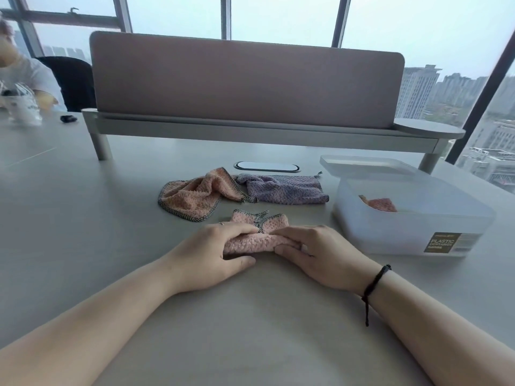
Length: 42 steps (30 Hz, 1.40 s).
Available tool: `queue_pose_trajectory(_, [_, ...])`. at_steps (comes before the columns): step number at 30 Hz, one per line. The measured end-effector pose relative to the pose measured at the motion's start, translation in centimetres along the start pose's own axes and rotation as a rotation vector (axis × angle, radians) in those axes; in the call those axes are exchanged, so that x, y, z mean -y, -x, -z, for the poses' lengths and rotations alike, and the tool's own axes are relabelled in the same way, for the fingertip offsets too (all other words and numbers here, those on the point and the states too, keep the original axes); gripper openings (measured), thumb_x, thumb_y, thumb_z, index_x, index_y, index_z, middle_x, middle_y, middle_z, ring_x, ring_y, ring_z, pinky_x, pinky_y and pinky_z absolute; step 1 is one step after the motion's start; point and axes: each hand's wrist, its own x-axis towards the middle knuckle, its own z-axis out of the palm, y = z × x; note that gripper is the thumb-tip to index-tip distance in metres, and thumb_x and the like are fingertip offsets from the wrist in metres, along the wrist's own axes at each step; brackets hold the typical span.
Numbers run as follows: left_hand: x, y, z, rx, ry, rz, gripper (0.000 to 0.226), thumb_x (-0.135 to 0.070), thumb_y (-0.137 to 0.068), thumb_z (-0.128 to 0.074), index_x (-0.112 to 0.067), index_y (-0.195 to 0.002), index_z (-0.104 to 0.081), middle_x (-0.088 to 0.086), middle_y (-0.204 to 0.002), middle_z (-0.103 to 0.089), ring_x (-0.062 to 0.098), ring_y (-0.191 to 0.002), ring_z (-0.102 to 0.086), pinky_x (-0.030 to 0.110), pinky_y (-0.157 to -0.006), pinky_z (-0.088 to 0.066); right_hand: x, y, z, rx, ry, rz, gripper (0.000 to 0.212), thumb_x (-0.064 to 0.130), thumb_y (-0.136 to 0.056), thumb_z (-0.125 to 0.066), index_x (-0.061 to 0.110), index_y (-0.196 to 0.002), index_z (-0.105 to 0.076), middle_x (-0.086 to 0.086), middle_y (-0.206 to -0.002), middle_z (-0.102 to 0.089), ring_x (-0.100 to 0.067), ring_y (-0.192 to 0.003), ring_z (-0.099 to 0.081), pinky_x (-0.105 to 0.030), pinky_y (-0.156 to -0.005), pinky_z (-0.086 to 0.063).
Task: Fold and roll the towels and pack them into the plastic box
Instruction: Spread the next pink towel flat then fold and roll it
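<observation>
Both grips, left hand [216, 253] and right hand [320, 253], hold the pink towel [252, 240] roll; plastic box [412, 218] at 2 o'clock.

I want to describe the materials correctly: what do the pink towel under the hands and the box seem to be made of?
The pink towel looks like soft fleecy microfibre: a nubby pile with a checked woven trim. The plastic box appears to be frosted translucent plastic: a towel shows dimly through its wall, and its label reads "PLASTIC CONTAINER".
</observation>
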Motion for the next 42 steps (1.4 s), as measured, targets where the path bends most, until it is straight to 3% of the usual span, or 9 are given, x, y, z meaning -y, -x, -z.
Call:
queue_pose_trajectory(4, [0.6,-0.2,0.1,-0.141,0.198,0.005,0.028,-0.018,-0.083,-0.078,-0.027,-0.109,-0.073,-0.017,-0.101,-0.074,0.001,-0.097,-0.068,0.024,-0.088,-0.053,0.5,0.1,0.1,-0.161,-0.218,-0.084,0.023,0.047,-0.091,-0.062,0.032,-0.108,-0.070,0.014,-0.084,-0.072,-0.001,-0.079,-0.066,-0.023,-0.073,-0.051])
queue_pose_trajectory(7, [0.8,-0.5,0.2,-0.247,0.229,0.043,0.012,-0.022,-0.084,-0.077,-0.026,-0.096,-0.075,-0.013,-0.088,-0.075,0.004,-0.084,-0.069,0.020,-0.076,-0.052,0.5,0.1,0.0,-0.164,-0.289,-0.155,0.028,0.053,-0.081,-0.071,0.035,-0.101,-0.069,0.011,-0.071,-0.066,0.000,-0.066,-0.060,-0.017,-0.064,-0.047])
queue_pose_trajectory(12, [1.4,-1.4,-0.2,-0.260,0.216,0.137,0.016,-0.039,-0.086,-0.072,-0.027,-0.096,-0.073,-0.011,-0.088,-0.075,0.004,-0.086,-0.069,0.032,-0.082,-0.055,0.1,-1.5,-1.2,-0.189,-0.368,-0.319,0.023,0.050,-0.083,-0.071,0.028,-0.089,-0.074,0.014,-0.053,-0.054,0.000,-0.050,-0.044,-0.015,-0.052,-0.033])
queue_pose_trajectory(16, [1.6,-1.8,-0.5,-0.206,0.147,0.211,0.032,-0.057,-0.088,-0.060,-0.030,-0.101,-0.072,-0.011,-0.094,-0.074,0.006,-0.092,-0.068,0.036,-0.086,-0.054,0.2,-2.1,-1.6,-0.216,-0.294,-0.376,0.022,0.051,-0.084,-0.068,0.030,-0.090,-0.075,0.017,-0.053,-0.055,0.002,-0.054,-0.050,-0.015,-0.055,-0.035])
queue_pose_trajectory(21, [1.5,-1.8,-0.6,-0.161,0.010,0.315,0.039,-0.057,-0.091,-0.056,-0.033,-0.119,-0.065,-0.010,-0.119,-0.069,0.015,-0.114,-0.061,0.034,-0.099,-0.048,0.5,-1.9,-1.7,-0.137,-0.041,-0.371,0.031,0.057,-0.086,-0.060,0.035,-0.103,-0.074,0.012,-0.093,-0.071,-0.011,-0.090,-0.064,-0.028,-0.078,-0.050])
queue_pose_trajectory(25, [1.7,-1.6,-0.4,-0.130,-0.089,0.358,0.041,-0.068,-0.084,-0.050,-0.028,-0.078,-0.060,-0.006,-0.082,-0.065,0.023,-0.089,-0.061,0.038,-0.080,-0.052,0.4,-1.9,-1.7,-0.087,-0.047,-0.397,0.038,0.065,-0.085,-0.056,0.035,-0.103,-0.074,0.010,-0.097,-0.058,-0.013,-0.093,-0.061,-0.031,-0.086,-0.049])
queue_pose_trajectory(29, [2.1,-1.5,-0.3,-0.150,0.026,0.325,0.031,-0.067,-0.078,-0.056,-0.040,-0.089,-0.065,-0.012,-0.093,-0.069,0.013,-0.093,-0.064,0.038,-0.086,-0.052,0.3,-1.9,-1.4,-0.077,-0.095,-0.390,0.036,0.065,-0.080,-0.063,0.029,-0.082,-0.067,0.011,-0.089,-0.057,-0.008,-0.081,-0.057,-0.029,-0.074,-0.046])
queue_pose_trajectory(34, [1.6,-1.5,-0.2,-0.203,0.125,0.305,0.006,-0.038,-0.086,-0.072,-0.033,-0.089,-0.069,-0.013,-0.087,-0.070,0.001,-0.083,-0.063,0.027,-0.077,-0.050,0.2,-1.7,-1.0,-0.077,-0.218,-0.395,0.046,0.064,-0.073,-0.073,0.020,-0.066,-0.060,0.010,-0.055,-0.051,-0.002,-0.050,-0.043,-0.025,-0.051,-0.032])
queue_pose_trajectory(42, [1.8,-1.5,-0.2,-0.243,0.138,0.310,0.007,-0.033,-0.085,-0.073,-0.030,-0.089,-0.068,-0.009,-0.088,-0.070,0.007,-0.083,-0.065,0.032,-0.082,-0.054,0.2,-1.6,-1.1,-0.057,-0.193,-0.365,0.051,0.069,-0.068,-0.072,0.019,-0.066,-0.062,0.009,-0.057,-0.055,-0.004,-0.053,-0.046,-0.024,-0.052,-0.034])
